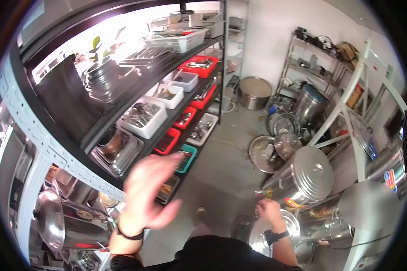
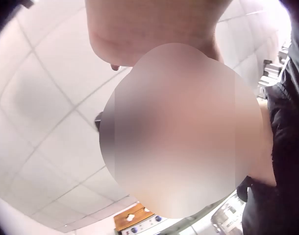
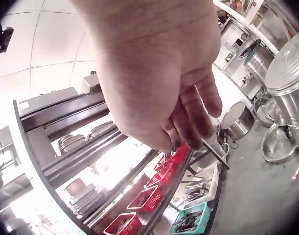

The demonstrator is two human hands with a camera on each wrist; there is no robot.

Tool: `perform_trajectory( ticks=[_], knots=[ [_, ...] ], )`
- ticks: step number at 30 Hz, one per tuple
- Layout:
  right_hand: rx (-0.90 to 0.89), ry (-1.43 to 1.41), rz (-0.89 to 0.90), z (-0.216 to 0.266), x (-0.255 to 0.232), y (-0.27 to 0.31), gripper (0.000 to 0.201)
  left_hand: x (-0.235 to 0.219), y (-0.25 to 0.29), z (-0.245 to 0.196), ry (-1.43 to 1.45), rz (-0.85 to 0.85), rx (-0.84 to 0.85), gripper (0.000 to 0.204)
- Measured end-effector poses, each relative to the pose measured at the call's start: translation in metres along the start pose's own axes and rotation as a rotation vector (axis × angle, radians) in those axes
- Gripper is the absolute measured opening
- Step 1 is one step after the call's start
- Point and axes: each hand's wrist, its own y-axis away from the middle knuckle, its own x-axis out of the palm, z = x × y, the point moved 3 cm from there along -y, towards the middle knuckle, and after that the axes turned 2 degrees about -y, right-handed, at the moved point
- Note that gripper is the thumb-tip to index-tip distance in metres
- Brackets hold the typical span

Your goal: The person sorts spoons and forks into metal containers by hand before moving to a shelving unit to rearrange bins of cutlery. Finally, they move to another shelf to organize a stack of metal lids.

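Observation:
In the head view my left hand (image 1: 149,194) is raised in front of the shelving, blurred, with fingers extended and thumb apart, holding nothing visible. Its palm side (image 2: 154,29) fills the top of the left wrist view, where a blurred disc covers much of the middle. My right hand (image 1: 270,211) is low on the right, beside a large lidded steel pot (image 1: 309,174) and above a round shiny lid (image 1: 290,226). In the right wrist view the fingers of the right hand (image 3: 159,78) hang loosely bent, with nothing seen in them.
A dark shelving unit on the left bears white bins (image 1: 144,117), red baskets (image 1: 201,66) and a teal basket (image 1: 185,159) of utensils. Steel pots and bowls (image 1: 263,153) stand on the floor at right. A pale metal post (image 1: 54,140) rises close on the left.

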Motion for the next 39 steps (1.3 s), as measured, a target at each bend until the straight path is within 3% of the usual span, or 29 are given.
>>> perform_trajectory(
  ticks=[1, 3, 5, 9, 11, 15, 17, 21, 25, 28, 31, 34, 35, 36, 39],
  knots=[
    [-0.012, 0.037, -0.002, -0.002, 0.006, -0.019, 0.018, 0.026, 0.007, 0.035, -0.138, 0.148, -0.048, 0.062],
    [0.033, 0.016, 0.050, 0.015, -0.005, -0.059, 0.018, 0.071, 0.038, 0.098, -0.196, 0.282, -0.188, 0.047],
    [0.021, -0.017, 0.037, 0.025, -0.010, -0.106, 0.018, 0.106, 0.082, 0.157, -0.263, 0.454, -0.330, 0.051],
    [0.021, 0.043, 0.040, 0.027, -0.007, -0.201, 0.022, 0.143, 0.112, 0.225, -0.238, 0.543, -0.594, 0.049],
    [-0.024, 0.016, 0.064, 0.034, 0.000, -0.244, 0.022, 0.151, 0.097, 0.250, -0.249, 0.342, -0.607, 0.050],
    [-0.192, -0.025, 0.102, 0.036, 0.038, -0.328, 0.023, 0.151, 0.049, 0.291, -0.281, 0.219, -0.626, 0.052],
    [-0.202, -0.037, 0.203, 0.048, 0.052, -0.374, 0.023, 0.151, 0.035, 0.315, -0.365, 0.167, -0.645, 0.053],
    [-0.331, -0.130, 0.295, 0.073, 0.074, -0.477, 0.024, 0.155, 0.024, 0.350, -0.575, 0.068, -0.881, 0.056],
    [-0.759, -0.283, 0.134, 0.131, 0.066, -0.574, 0.032, 0.176, 0.032, 0.374, -0.757, 0.036, -1.025, 0.049],
    [-0.947, -0.427, 0.175, 0.188, 0.063, -0.629, 0.042, 0.182, 0.019, 0.382, -0.823, 0.007, -1.132, 0.040],
    [-1.154, -0.413, 0.138, 0.234, 0.083, -0.671, 0.051, 0.190, 0.022, 0.399, -0.884, 0.010, -1.161, 0.042],
    [-1.219, -0.369, 0.138, 0.268, 0.116, -0.700, 0.062, 0.205, 0.034, 0.412, -1.020, 0.065, -1.248, 0.043],
    [-1.229, -0.365, 0.180, 0.276, 0.125, -0.705, 0.062, 0.212, 0.038, 0.415, -1.095, -0.008, -1.255, 0.042],
    [-1.216, -0.376, 0.201, 0.282, 0.133, -0.708, 0.047, 0.217, 0.043, 0.418, -1.130, -0.034, -1.274, 0.042],
    [-1.200, -0.393, 0.220, 0.281, 0.172, -0.712, 0.034, 0.220, 0.047, 0.428, -1.184, -0.084, -1.285, 0.042]
  ],
)
